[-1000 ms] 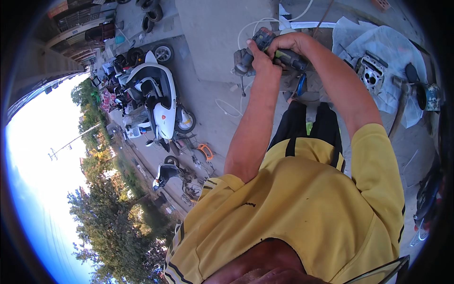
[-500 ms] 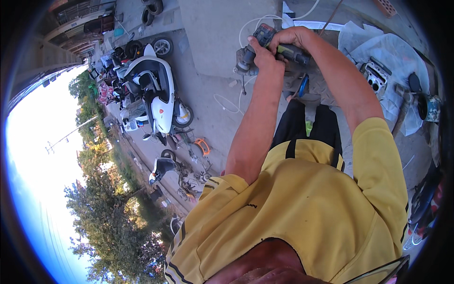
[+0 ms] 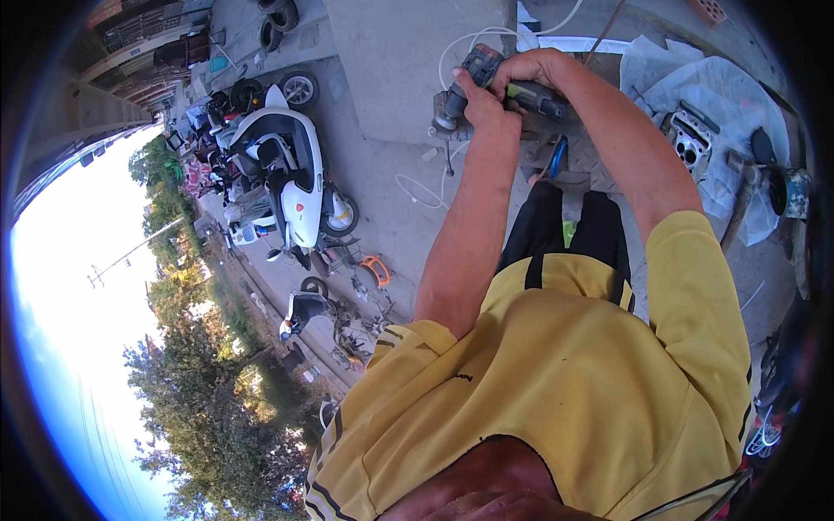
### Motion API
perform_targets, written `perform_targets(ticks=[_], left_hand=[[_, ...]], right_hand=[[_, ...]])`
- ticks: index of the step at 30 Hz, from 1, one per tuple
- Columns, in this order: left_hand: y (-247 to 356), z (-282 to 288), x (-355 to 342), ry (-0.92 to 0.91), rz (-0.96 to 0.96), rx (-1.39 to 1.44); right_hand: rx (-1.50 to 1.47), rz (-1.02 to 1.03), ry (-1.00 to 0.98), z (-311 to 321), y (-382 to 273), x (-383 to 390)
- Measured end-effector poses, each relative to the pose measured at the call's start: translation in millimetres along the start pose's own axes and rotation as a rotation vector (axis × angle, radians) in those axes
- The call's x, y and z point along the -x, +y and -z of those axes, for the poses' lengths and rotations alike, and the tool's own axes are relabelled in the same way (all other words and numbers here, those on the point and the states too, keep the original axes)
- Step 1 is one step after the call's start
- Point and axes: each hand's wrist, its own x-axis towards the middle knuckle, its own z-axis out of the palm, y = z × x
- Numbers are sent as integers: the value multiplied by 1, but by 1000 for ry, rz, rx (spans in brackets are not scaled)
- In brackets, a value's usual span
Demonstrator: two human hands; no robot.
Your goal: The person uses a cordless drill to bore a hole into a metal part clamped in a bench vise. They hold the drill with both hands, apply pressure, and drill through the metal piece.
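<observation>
A green-and-black cordless power tool (image 3: pixel 535 98) lies across my two hands at the top centre, over a dark metal bench vise (image 3: pixel 446 120). My left hand (image 3: pixel 488 106) is closed on it, its thumb against the dark block, which looks like a battery pack (image 3: pixel 481 62). From the right my right hand (image 3: pixel 528 69) bends over the tool's body with curled fingers, partly hidden behind the wrist. What the tool's working end touches cannot be made out. Just below it shows a blue-edged sandal (image 3: pixel 558 158) on my foot.
A metal engine part (image 3: pixel 691 137) rests on a clear plastic sheet (image 3: pixel 747 104) to the right, near a round tin (image 3: pixel 789 193). Thin white tubing (image 3: pixel 420 193) loops over the ground. Left stand a white scooter (image 3: pixel 300 204) and an orange frame piece (image 3: pixel 377 269).
The view has shifted very slightly. Both hands keep nearly the same grip on the power tool, and nothing else has visibly moved.
</observation>
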Motion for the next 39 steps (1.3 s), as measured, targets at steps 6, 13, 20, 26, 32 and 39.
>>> perform_targets(ticks=[6,13,20,26,32,39], left_hand=[[6,-4,8,55,46,-37],[6,-7,12,11,79,35],[4,-14,15,68,51,16],[4,-4,27,64,23,16],[-3,6,30,23,-22,-42],[-5,14,31,15,-33,-68]], right_hand=[[26,-33,-10,-2,-8,1],[44,-63,-31,6,-16,1],[68,-62,-35,10,-15,1],[-50,22,77,-15,5,14],[-175,69,128,-24,30,13],[-221,129,135,-42,43,18]])
